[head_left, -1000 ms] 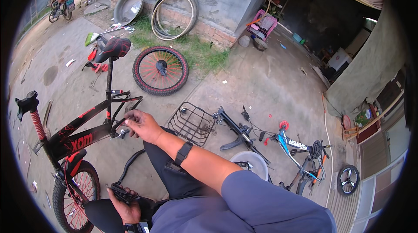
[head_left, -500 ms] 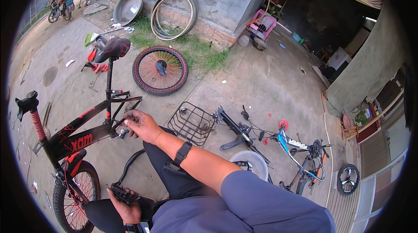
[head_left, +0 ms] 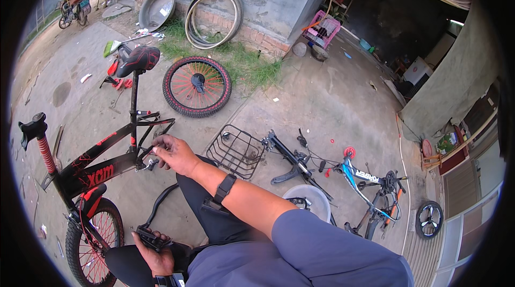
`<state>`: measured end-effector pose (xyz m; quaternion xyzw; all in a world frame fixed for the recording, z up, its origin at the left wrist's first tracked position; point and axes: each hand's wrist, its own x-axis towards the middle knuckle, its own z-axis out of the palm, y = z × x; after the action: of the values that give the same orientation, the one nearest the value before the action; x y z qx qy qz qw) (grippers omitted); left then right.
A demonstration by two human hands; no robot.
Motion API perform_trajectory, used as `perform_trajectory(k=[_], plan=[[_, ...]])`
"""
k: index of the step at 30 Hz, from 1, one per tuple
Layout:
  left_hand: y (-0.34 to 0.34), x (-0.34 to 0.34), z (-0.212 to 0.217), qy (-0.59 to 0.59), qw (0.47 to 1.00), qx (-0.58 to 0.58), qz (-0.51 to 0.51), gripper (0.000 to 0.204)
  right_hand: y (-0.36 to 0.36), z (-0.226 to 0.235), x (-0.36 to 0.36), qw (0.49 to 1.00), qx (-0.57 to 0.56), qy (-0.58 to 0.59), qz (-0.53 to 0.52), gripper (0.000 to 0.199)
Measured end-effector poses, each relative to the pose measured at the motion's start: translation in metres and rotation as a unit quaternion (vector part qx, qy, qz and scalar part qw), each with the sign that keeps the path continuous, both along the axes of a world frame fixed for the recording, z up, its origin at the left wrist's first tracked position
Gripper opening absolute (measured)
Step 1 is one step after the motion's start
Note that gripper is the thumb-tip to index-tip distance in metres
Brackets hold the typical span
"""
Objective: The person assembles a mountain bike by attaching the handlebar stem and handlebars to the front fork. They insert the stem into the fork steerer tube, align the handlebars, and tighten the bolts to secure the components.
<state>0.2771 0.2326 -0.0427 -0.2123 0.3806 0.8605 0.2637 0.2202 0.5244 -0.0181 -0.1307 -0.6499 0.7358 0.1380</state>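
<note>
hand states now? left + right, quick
Left hand: closed around a black bike pedal.
Right hand: fingers pinched on a small part at the black-and-red bike frame; which part cannot be told.

Wearing a blue-grey short-sleeved shirt — sleeve ending above the elbow, forearm bare. Wearing dark trousers, nearly black, creasing across the thighs. Carrying a black band around the wrist behind the right hand [head_left: 174,154] — broad, matte, shaped like a watch or fitness strap, its face not showing. Showing bare fingers [head_left: 156,150] with no gloves or rings visible. Left hand [head_left: 155,255] likewise ungloved, its forearm mostly hidden at the lower edge.
</note>
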Motion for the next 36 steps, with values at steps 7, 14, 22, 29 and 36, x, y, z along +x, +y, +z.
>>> perform_trajectory(k=[7, 14, 22, 29, 36], plan=[[0.001, 0.001, 0.002, -0.003, 1.0, -0.004, 0.006, 0.05, 0.001, -0.003, -0.001, 1.0, 0.005, 0.005, 0.001, 0.027], [0.0, 0.0, 0.0, -0.011, 1.0, -0.005, -0.005, 0.05, 0.002, -0.005, -0.001, 1.0, -0.002, 0.011, 0.001, 0.028], [-0.004, -0.003, -0.008, 0.0, 1.0, 0.001, -0.005, 0.05, 0.001, -0.001, -0.001, 1.0, 0.004, 0.006, 0.002, 0.027], [-0.001, -0.003, -0.006, -0.005, 1.0, 0.004, -0.01, 0.05, 0.003, 0.0, 0.0, 1.0, 0.008, 0.003, 0.001, 0.027], [-0.006, -0.002, -0.005, -0.007, 1.0, -0.003, -0.011, 0.05, 0.001, 0.0, 0.002, 1.0, 0.001, 0.016, 0.002, 0.029]])
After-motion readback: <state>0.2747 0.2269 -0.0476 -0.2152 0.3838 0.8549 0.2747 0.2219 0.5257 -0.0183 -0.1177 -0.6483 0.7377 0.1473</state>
